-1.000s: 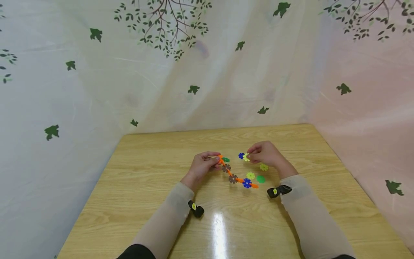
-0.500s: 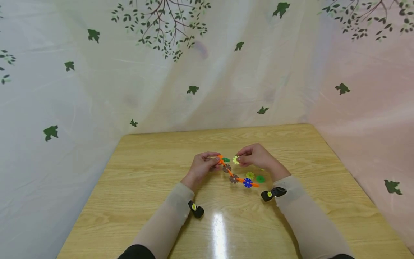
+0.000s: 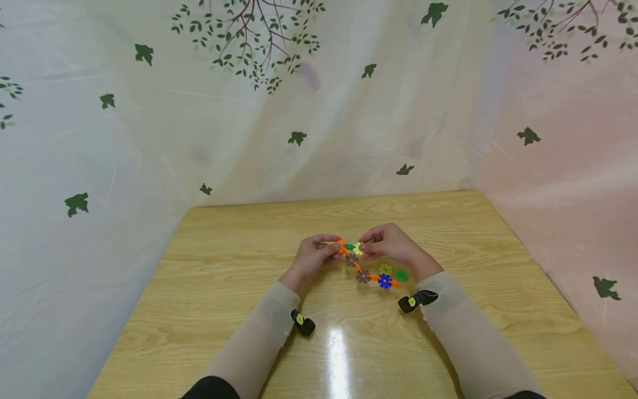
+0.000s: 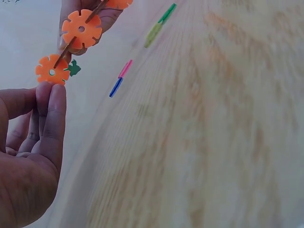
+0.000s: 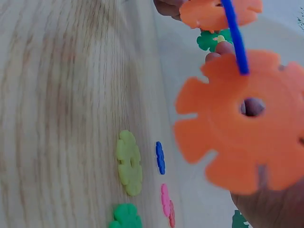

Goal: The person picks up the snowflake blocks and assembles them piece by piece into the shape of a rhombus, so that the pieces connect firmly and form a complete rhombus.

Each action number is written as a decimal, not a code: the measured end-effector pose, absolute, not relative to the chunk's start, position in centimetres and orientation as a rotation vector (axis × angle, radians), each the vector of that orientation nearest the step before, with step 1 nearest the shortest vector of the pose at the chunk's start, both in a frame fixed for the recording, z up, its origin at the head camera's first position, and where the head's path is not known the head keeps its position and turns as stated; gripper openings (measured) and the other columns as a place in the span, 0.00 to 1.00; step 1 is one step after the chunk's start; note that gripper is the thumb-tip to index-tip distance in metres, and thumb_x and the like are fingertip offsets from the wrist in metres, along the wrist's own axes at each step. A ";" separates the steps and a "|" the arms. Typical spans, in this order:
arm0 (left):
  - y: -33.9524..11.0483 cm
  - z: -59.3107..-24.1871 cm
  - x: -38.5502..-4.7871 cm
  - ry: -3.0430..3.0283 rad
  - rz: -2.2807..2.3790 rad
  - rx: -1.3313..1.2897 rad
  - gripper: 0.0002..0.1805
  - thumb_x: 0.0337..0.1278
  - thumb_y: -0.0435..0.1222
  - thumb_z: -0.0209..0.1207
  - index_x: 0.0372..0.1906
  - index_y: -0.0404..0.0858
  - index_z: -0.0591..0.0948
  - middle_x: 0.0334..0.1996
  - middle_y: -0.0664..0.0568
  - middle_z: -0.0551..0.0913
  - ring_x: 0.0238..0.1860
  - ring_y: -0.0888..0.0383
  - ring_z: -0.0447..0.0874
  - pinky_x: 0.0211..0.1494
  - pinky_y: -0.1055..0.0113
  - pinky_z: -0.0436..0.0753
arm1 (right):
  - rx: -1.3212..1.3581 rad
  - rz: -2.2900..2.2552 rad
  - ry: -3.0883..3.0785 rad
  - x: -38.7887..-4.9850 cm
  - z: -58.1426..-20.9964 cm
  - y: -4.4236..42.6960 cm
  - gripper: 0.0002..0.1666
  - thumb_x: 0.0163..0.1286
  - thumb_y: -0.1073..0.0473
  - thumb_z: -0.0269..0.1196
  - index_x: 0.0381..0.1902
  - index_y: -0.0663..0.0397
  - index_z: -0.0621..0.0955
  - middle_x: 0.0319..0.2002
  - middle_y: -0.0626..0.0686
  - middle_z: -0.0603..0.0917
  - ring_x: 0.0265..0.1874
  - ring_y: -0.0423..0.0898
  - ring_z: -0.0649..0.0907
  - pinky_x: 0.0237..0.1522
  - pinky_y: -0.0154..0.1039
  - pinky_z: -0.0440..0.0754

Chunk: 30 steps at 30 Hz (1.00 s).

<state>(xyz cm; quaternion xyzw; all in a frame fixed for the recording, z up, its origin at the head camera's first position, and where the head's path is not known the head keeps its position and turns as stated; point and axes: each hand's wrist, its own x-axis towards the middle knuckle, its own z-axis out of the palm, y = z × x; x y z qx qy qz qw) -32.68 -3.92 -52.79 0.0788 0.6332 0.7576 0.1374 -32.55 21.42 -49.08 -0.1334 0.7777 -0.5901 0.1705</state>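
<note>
Thumb and fingers of the left hand [image 3: 310, 259] pinch an orange notched disc [image 4: 45, 71] at the upper end of a chain. Down from it run linked orange discs, brown discs [image 3: 363, 276] and a blue disc [image 3: 384, 281]. A green disc [image 3: 349, 246] sits beside the pinched end. The right hand [image 3: 394, 244] pinches a pale yellow disc [image 3: 358, 249] at the green one; whether they are joined, I cannot tell. In the right wrist view a large orange disc [image 5: 223, 123] of the chain partly covers the right hand [image 5: 266, 209].
On the wooden table [image 3: 224, 310] a yellow disc [image 3: 385, 269] and a green disc [image 3: 401, 275] lie right of the chain. The right wrist view also shows blue [image 5: 160, 157] and pink [image 5: 165, 199] pieces. A printed curtain [image 3: 339, 160] stands behind the table.
The right hand has moved left, bringing its pale yellow disc to the green disc. The left hand has stayed nearly still; the chain's lower end has shifted slightly right.
</note>
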 end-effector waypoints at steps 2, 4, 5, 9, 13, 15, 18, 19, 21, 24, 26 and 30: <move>-3.9 -52.8 -32.6 1.828 2.201 0.230 0.16 0.70 0.25 0.64 0.58 0.24 0.83 0.30 0.49 0.90 0.31 0.54 0.90 0.41 0.61 0.91 | -0.360 -1.690 2.207 -32.5 -49.1 21.3 0.14 0.75 0.69 0.65 0.55 0.73 0.84 0.42 0.62 0.90 0.41 0.62 0.91 0.49 0.60 0.87; -3.8 -52.9 -32.7 1.817 2.212 0.232 0.15 0.69 0.24 0.63 0.57 0.23 0.83 0.30 0.48 0.90 0.30 0.55 0.90 0.40 0.62 0.91 | -0.341 -1.711 2.199 -32.4 -49.0 21.2 0.14 0.75 0.69 0.65 0.54 0.73 0.84 0.42 0.62 0.90 0.40 0.62 0.91 0.49 0.60 0.87; -3.8 -52.9 -32.7 1.813 2.213 0.230 0.15 0.69 0.23 0.63 0.57 0.23 0.83 0.31 0.48 0.89 0.30 0.55 0.90 0.40 0.62 0.90 | -0.338 -1.721 2.194 -32.3 -49.0 21.1 0.14 0.74 0.69 0.66 0.53 0.73 0.84 0.41 0.62 0.90 0.40 0.61 0.91 0.49 0.61 0.87; -3.7 -52.9 -32.7 1.801 2.207 0.222 0.15 0.68 0.22 0.62 0.57 0.22 0.83 0.34 0.49 0.89 0.30 0.56 0.90 0.40 0.64 0.90 | -0.318 -1.744 2.183 -32.3 -48.9 20.9 0.13 0.72 0.69 0.68 0.51 0.73 0.85 0.39 0.62 0.90 0.36 0.58 0.91 0.47 0.60 0.88; -3.7 -52.9 -32.7 1.798 2.204 0.219 0.15 0.68 0.22 0.62 0.57 0.22 0.83 0.34 0.49 0.89 0.31 0.55 0.90 0.41 0.63 0.90 | -0.299 -1.751 2.181 -32.3 -49.0 20.7 0.12 0.72 0.69 0.68 0.50 0.73 0.86 0.38 0.62 0.90 0.34 0.56 0.91 0.46 0.59 0.88; -3.8 -52.9 -32.8 1.804 2.206 0.216 0.15 0.68 0.23 0.63 0.57 0.23 0.83 0.33 0.48 0.89 0.31 0.55 0.90 0.41 0.62 0.91 | -0.300 -1.756 2.176 -32.3 -49.0 20.7 0.12 0.72 0.70 0.67 0.50 0.72 0.85 0.39 0.62 0.90 0.35 0.56 0.91 0.46 0.59 0.88; -3.9 -53.0 -32.9 1.816 2.203 0.207 0.14 0.68 0.24 0.64 0.56 0.25 0.84 0.31 0.48 0.89 0.30 0.55 0.90 0.41 0.60 0.91 | -0.318 -1.746 2.168 -32.3 -48.9 20.7 0.12 0.74 0.69 0.66 0.52 0.71 0.85 0.41 0.62 0.89 0.39 0.59 0.91 0.48 0.58 0.88; -4.0 -53.0 -32.9 1.819 2.201 0.204 0.14 0.68 0.24 0.65 0.55 0.26 0.85 0.31 0.48 0.89 0.30 0.55 0.90 0.42 0.60 0.91 | -0.323 -1.739 2.162 -32.4 -48.9 20.7 0.13 0.75 0.69 0.65 0.53 0.71 0.85 0.42 0.62 0.89 0.41 0.60 0.91 0.49 0.58 0.88; -4.1 -53.0 -33.0 1.827 2.199 0.203 0.13 0.68 0.25 0.65 0.55 0.27 0.85 0.30 0.49 0.89 0.30 0.55 0.90 0.41 0.60 0.91 | -0.337 -1.706 2.171 -32.5 -48.8 21.0 0.14 0.76 0.66 0.65 0.55 0.68 0.85 0.44 0.62 0.89 0.43 0.62 0.90 0.49 0.57 0.88; -4.2 -53.0 -33.1 1.841 2.208 0.204 0.14 0.68 0.25 0.64 0.56 0.26 0.85 0.29 0.49 0.89 0.29 0.56 0.89 0.40 0.62 0.90 | -0.375 -1.623 2.225 -32.5 -48.5 21.8 0.17 0.78 0.64 0.64 0.59 0.67 0.83 0.47 0.64 0.88 0.45 0.63 0.89 0.49 0.56 0.88; -4.3 -53.0 -33.2 1.844 2.221 0.198 0.14 0.69 0.24 0.64 0.56 0.26 0.84 0.29 0.49 0.89 0.29 0.57 0.89 0.39 0.63 0.90 | -0.398 -1.523 2.313 -32.4 -48.3 22.5 0.17 0.77 0.64 0.65 0.58 0.67 0.84 0.47 0.63 0.88 0.43 0.61 0.89 0.47 0.52 0.90; -4.6 -52.8 -33.2 1.839 2.234 0.182 0.13 0.69 0.24 0.64 0.56 0.26 0.84 0.28 0.50 0.88 0.28 0.58 0.89 0.37 0.66 0.89 | -0.450 -1.213 2.483 -32.3 -47.8 23.9 0.10 0.70 0.67 0.70 0.48 0.66 0.87 0.38 0.57 0.87 0.34 0.52 0.86 0.38 0.43 0.87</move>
